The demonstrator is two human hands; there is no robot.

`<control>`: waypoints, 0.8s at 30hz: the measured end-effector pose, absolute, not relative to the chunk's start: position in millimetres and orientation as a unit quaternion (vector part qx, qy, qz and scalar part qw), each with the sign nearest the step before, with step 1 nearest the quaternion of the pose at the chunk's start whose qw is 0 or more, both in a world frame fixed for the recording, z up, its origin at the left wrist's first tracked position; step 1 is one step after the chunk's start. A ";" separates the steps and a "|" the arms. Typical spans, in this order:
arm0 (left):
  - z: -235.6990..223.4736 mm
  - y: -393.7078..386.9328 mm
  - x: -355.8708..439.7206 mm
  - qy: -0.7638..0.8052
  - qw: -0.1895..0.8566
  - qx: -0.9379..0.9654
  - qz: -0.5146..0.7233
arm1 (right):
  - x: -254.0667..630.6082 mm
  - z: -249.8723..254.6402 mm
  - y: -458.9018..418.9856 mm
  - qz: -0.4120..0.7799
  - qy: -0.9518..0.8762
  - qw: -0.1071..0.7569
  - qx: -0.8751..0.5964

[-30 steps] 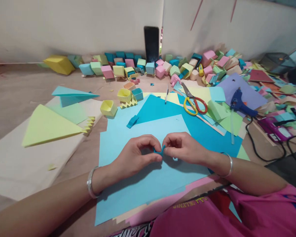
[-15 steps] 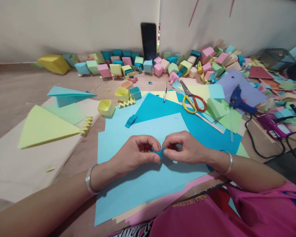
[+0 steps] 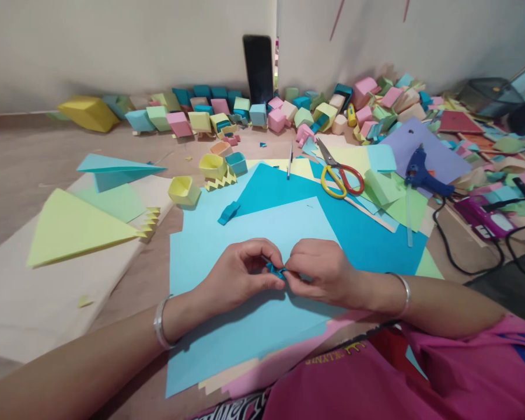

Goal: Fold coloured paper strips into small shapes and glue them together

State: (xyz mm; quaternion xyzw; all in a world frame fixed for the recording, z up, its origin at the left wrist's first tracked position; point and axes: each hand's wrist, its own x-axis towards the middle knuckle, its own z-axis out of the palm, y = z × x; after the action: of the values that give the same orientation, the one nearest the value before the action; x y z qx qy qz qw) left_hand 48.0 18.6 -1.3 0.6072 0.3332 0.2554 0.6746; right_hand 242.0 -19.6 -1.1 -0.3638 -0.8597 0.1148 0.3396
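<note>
Between my two hands is a small folded strip of teal paper (image 3: 275,270), partly hidden by fingertips. My left hand (image 3: 245,271) pinches its left side between thumb and fingers. From the right, my right hand (image 3: 317,271) grips the strip's other end, thumb and fingertips pressed together. Both hands are just above a light blue paper sheet (image 3: 227,338). Beyond them lies a teal sheet (image 3: 367,239), with another folded teal paper piece (image 3: 228,213) at its left tip.
Scissors (image 3: 339,172), a pen (image 3: 290,161) and a blue glue gun (image 3: 424,172) lie beyond my hands. Small open paper boxes (image 3: 184,191) stand left of centre. Rows of paper cubes (image 3: 179,124) line the wall, where a phone (image 3: 258,70) leans upright. A folded yellow sheet (image 3: 79,227) lies left.
My right hand has turned and closed further over the strip's end, and the strip looks more folded. My left hand keeps its pinch. The whole view has shifted slightly.
</note>
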 end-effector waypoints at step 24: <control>10.3 20.2 46.6 0.312 0.575 0.717 0.240 | 244.2 1.7 -17.6 0.170 -0.847 0.317 -0.391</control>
State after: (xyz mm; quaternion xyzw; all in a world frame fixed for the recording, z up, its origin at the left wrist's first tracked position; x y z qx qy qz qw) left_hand 46.6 20.2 10.3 0.7174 0.3122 0.2405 0.5745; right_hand 244.2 -17.6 1.7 -0.3906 -0.8474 0.1702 0.3168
